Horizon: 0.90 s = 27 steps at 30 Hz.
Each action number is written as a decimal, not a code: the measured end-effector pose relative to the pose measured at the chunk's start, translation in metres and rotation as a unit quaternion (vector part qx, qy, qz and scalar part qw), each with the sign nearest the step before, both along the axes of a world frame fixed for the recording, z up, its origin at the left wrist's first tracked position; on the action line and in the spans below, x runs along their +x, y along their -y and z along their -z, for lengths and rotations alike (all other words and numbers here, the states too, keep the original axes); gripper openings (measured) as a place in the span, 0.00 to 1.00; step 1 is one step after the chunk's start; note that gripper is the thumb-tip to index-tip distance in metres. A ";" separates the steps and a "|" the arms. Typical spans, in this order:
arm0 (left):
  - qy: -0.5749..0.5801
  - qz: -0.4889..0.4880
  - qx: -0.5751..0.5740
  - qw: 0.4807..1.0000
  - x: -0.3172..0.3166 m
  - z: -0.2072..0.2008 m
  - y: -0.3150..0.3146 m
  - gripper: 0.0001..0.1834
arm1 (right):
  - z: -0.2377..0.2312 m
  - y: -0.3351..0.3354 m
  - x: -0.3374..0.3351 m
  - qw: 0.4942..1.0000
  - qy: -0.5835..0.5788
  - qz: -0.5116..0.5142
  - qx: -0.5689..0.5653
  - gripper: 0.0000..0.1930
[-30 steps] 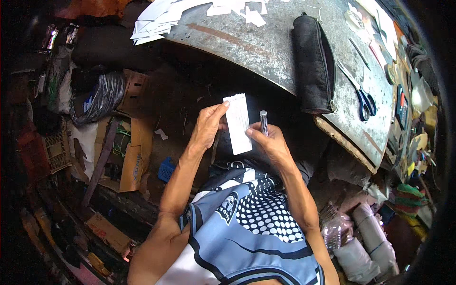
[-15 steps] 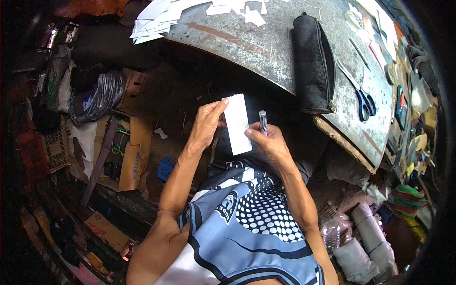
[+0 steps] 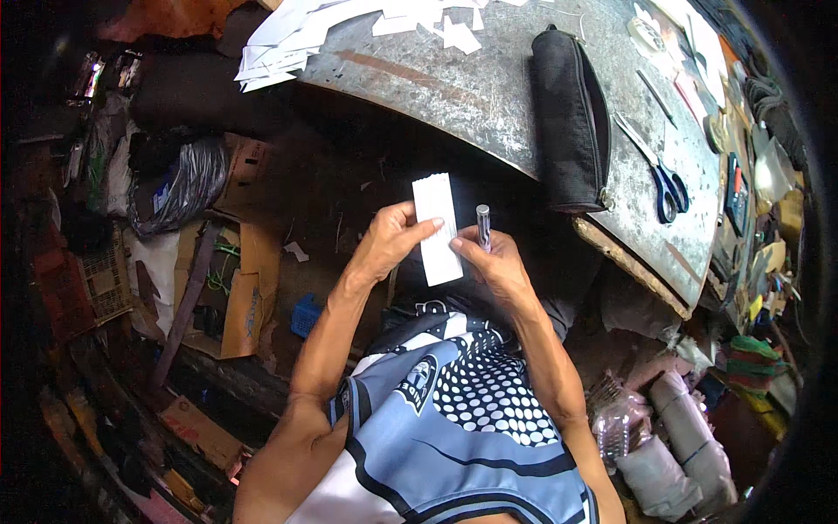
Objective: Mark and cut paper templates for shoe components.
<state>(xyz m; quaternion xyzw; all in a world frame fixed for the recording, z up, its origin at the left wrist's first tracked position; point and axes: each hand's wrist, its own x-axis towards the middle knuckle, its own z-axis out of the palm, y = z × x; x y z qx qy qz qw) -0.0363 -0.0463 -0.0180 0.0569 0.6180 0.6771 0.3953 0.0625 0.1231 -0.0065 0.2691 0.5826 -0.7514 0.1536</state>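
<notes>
Paper strip, white and narrow, is sitting between the two hands, just beyond the wearer's shirt, and I am losing its far face from this angle. The left hand is pinching it, thumb pressing on the front; the other fingers are mostly hiding behind. The right hand is pinching its right edge with the thumb while also holding a marker — the marker's lower end is disappearing into the grip. Faint marks are showing on the strip, too small for me to make out.

Ahead, the counter is running out of the top of the view, cutting off the pile of white paper. Its near edge is slanting down to the right, and a dark gap is leaving the hands room on that side. I am reading little in the shadow underneath. The black pouch is lying close to that edge, the inside of its opening too dark to see; scissors are resting to its right. Low on the left, a cardboard box is standing well apart from the left forearm.
</notes>
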 end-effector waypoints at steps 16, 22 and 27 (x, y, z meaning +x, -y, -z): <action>-0.563 0.092 -0.099 0.816 0.017 -0.048 -0.028 0.18 | -0.027 -0.015 0.026 0.983 -0.083 0.074 -0.143 0.19; -0.526 0.165 -0.042 0.833 0.013 -0.066 -0.049 0.22 | -0.034 -0.012 0.042 0.961 -0.105 0.176 -0.183 0.11; 0.047 0.111 0.123 0.985 0.006 -0.080 -0.049 0.24 | -0.076 -0.038 0.059 0.970 -0.192 0.109 0.100 0.12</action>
